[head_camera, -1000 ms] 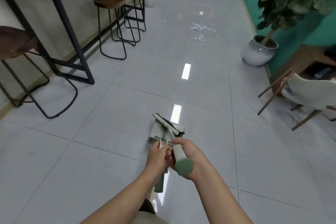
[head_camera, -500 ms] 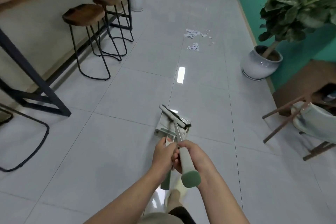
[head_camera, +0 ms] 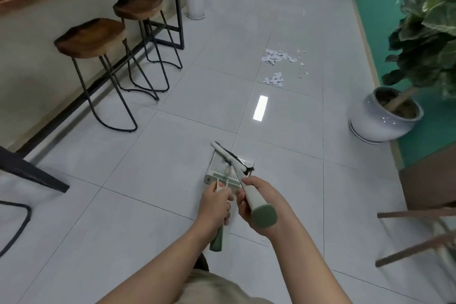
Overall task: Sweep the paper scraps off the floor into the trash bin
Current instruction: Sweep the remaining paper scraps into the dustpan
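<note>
Now the gap is being closed: the paper scraps (head_camera: 281, 63), which lay far off at the top of the floor (head_camera: 148, 180) a second ago, are seen much lower and larger in the head view, so ground has clearly been covered toward them. The two bar stools (head_camera: 91, 37) have slid down along the left edge, and the potted plant (head_camera: 385, 116) has drawn level on the right.

The broom (head_camera: 233, 158) is gripped in the right hand (head_camera: 256, 197), fingers wrapped shut round its pale handle, the green cap pointed back at the camera. The dustpan (head_camera: 222, 173) is carried by the left hand (head_camera: 216, 205), fingers closed on its handle, with the pan hung just above the tiles beneath the broom head. Both tools are held as they were in the earlier views; only the position in the room has changed.

The scraps are untouched, spread in two loose clusters well ahead near the far middle of the floor. No trash bin can be made out. By the look of it the approach is nearly done, and sweeping has not yet been started; several more tiles must be crossed before the bristles can be set down behind the pile.
</note>
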